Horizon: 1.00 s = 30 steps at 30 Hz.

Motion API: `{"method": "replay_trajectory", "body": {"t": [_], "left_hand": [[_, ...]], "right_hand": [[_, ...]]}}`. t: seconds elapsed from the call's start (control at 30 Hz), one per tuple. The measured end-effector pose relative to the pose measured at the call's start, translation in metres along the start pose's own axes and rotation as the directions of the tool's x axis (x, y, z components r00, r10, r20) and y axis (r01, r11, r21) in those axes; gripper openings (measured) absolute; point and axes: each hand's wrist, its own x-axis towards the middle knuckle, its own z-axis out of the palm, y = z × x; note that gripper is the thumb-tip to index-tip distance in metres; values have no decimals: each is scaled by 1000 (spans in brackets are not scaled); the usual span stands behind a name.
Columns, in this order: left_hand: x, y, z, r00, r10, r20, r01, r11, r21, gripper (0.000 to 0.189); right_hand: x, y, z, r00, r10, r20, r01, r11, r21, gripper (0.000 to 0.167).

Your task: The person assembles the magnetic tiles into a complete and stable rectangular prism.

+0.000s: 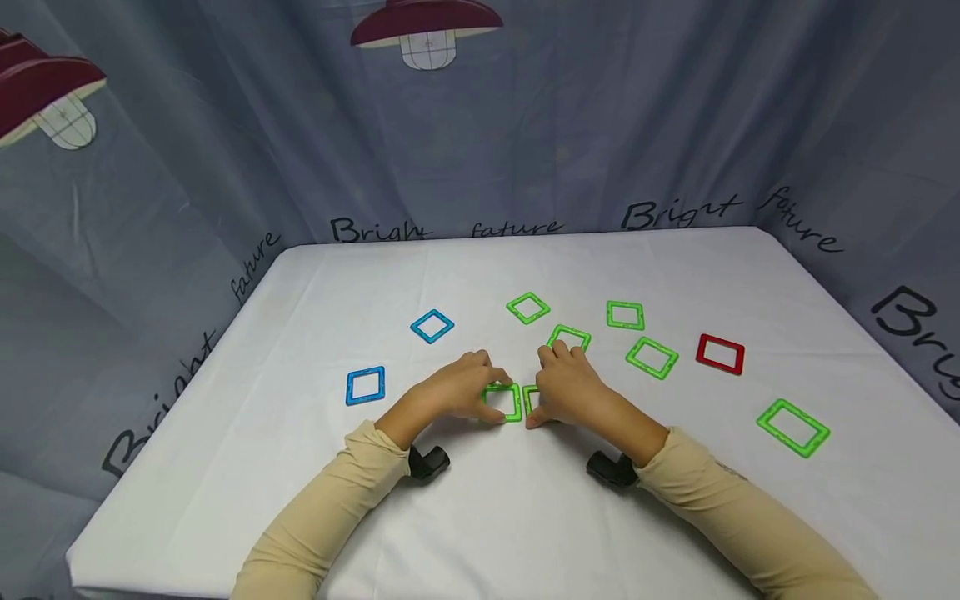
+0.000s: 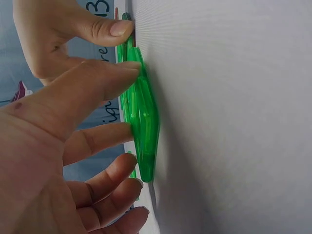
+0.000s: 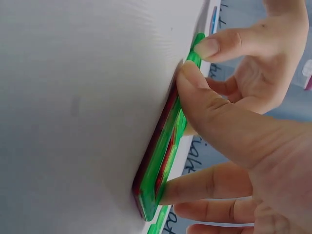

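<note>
My left hand (image 1: 459, 387) pinches a green, square, open-centred plastic tile (image 1: 517, 403) at the middle of the white table, thumb on the near edge. Beside it, my right hand (image 1: 573, 387) grips another green tile (image 1: 527, 400) between thumb and fingers, mostly covering it in the head view. The two tiles lie side by side with a narrow gap. In the right wrist view a red tile (image 3: 157, 141) sits directly beneath the right hand's green tile. Just past my right fingers lies a further green tile (image 1: 574, 330), partly hidden by them.
Two blue tiles (image 1: 349, 389) lie on the left of the table (image 1: 262, 467). A green diamond-turned tile (image 1: 540, 301) lies farther back. More green tiles (image 1: 625, 304) and a red tile (image 1: 722, 339) are spread to the right. A grey printed curtain (image 1: 525, 150) surrounds the table.
</note>
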Motion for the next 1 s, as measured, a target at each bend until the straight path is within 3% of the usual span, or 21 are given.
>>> {"method": "replay_trajectory", "body": {"t": [0.7,1.0], "left_hand": [[1,-3,-2,1000,18,15,-18,1000,24,53],[0,-4,-1,1000,22,14,-22,1000,-15,52]], "right_hand": [[6,-3,-3,998,55,32,-53,996,-66,56],[3,-1,-4,991,65,115,-60,997,-46,55]]}}
